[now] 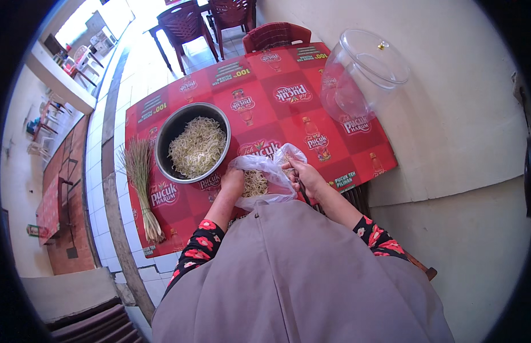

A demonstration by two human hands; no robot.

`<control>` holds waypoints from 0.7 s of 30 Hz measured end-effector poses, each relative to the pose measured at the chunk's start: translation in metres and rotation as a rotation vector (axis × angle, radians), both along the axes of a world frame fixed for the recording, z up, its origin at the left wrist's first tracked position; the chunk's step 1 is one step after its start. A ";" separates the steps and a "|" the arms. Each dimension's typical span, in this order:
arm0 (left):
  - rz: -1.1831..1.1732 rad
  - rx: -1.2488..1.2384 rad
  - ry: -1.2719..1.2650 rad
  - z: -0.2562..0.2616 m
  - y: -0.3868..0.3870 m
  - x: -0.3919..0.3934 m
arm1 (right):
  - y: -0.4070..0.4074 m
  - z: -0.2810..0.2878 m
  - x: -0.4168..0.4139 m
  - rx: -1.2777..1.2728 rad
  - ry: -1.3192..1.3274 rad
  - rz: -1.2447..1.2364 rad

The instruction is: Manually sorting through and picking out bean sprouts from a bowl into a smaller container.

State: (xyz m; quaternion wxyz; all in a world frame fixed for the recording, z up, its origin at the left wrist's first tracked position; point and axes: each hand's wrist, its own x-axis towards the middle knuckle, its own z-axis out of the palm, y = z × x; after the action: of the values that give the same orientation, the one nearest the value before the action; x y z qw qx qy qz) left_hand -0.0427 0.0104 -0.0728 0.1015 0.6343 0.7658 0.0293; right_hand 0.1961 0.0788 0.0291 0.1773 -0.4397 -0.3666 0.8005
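A clear plastic bag (278,176) holding bean sprouts (254,183) lies at the table edge, close against my body. My left hand (233,181) is at the bag's left rim, its fingers curled down and partly hidden by the plastic. On the right, my right hand (306,175) has thumb and fingers drawn together beside a smaller plastic bag (293,151) with pale bits inside. Whatever is between those fingers is too small to make out. Just beyond my left hand stands a metal pot (159,148) with a heap of bean sprouts (197,148).
A bundle of thin green stalks (142,184) lies left of the pot. A clear lidded plastic jar (349,81) stands at the far right, near the wall (454,107). Red printed cloth covers the table (265,113). Red plastic chairs (186,28) are beyond it.
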 end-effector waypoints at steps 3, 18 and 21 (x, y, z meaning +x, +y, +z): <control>0.123 -0.098 -0.162 -0.008 0.006 -0.010 | -0.002 -0.005 0.000 -0.019 0.021 0.008; 0.208 0.169 -0.554 0.025 -0.006 -0.008 | -0.006 0.002 -0.007 -0.019 0.046 0.043; 0.462 0.035 -1.444 0.051 -0.013 0.000 | -0.011 0.001 -0.013 0.089 0.051 0.054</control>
State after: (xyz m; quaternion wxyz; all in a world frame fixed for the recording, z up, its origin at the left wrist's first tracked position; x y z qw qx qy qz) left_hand -0.0428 -0.0026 -0.0215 0.5589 0.2826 0.6221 0.4698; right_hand 0.1826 0.0675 0.0300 0.1842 -0.4008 -0.4089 0.7989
